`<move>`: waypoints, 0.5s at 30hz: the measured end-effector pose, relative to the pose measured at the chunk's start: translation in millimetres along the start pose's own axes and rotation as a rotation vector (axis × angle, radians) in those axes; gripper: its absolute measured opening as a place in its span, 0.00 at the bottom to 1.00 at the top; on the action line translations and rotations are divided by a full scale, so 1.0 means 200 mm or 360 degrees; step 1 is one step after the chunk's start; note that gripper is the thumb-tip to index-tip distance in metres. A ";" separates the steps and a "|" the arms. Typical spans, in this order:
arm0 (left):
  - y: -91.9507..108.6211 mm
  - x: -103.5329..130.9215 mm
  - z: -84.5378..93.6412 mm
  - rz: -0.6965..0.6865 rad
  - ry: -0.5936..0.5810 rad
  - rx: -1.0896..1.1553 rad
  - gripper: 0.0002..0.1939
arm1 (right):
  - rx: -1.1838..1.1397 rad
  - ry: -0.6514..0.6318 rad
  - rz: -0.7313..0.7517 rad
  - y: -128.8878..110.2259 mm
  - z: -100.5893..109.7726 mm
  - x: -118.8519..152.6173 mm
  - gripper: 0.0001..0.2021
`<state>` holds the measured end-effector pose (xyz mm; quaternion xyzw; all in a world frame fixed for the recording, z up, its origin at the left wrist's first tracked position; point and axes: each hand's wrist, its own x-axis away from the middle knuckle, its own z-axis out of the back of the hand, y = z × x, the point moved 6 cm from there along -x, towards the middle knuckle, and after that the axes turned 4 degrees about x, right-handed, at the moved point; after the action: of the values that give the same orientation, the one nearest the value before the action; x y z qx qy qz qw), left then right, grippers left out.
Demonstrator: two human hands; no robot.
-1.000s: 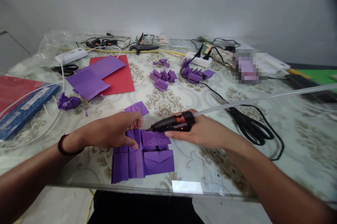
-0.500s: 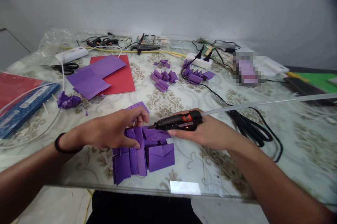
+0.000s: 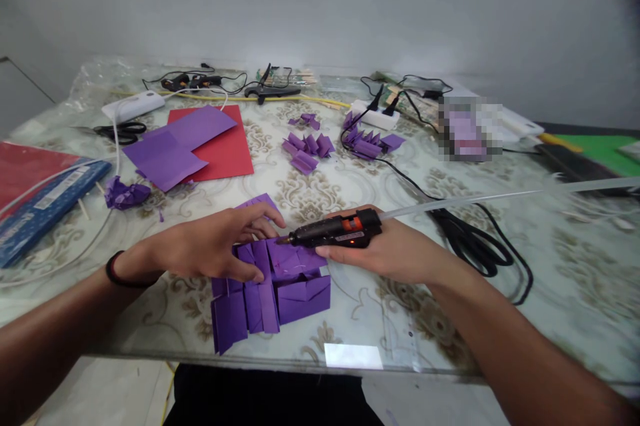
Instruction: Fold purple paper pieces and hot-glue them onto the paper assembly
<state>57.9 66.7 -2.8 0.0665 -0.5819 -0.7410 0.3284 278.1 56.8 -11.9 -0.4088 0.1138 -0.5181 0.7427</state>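
Note:
A purple folded-paper piece lies near the table's front edge, made of several joined flaps. My left hand rests on its upper left part, thumb on a raised strip and the other fingers curved over the far edge. In my right hand is a black and orange glue gun, its nozzle pointing left, just over the paper near my left fingertips. A long clear glue stick runs out of the gun's back to the right.
Purple sheets lie over a red sheet at the left. Small folded purple pieces sit mid-table. Black-handled scissors and a cable lie right, a white power strip behind.
My left fingers have spread a little from their curl. The right-hand flaps of the paper piece have tilted slightly, and the view has shifted a little.

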 end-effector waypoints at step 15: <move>0.04 0.02 0.03 -0.0084 0.0027 -0.0141 0.34 | 0.0093 0.0154 -0.0109 0.03 0.08 0.03 0.18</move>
<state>55.7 68.3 7.6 0.0735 -0.5439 -0.7739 0.3161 294.1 60.3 -3.3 -0.3650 0.1204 -0.5653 0.7298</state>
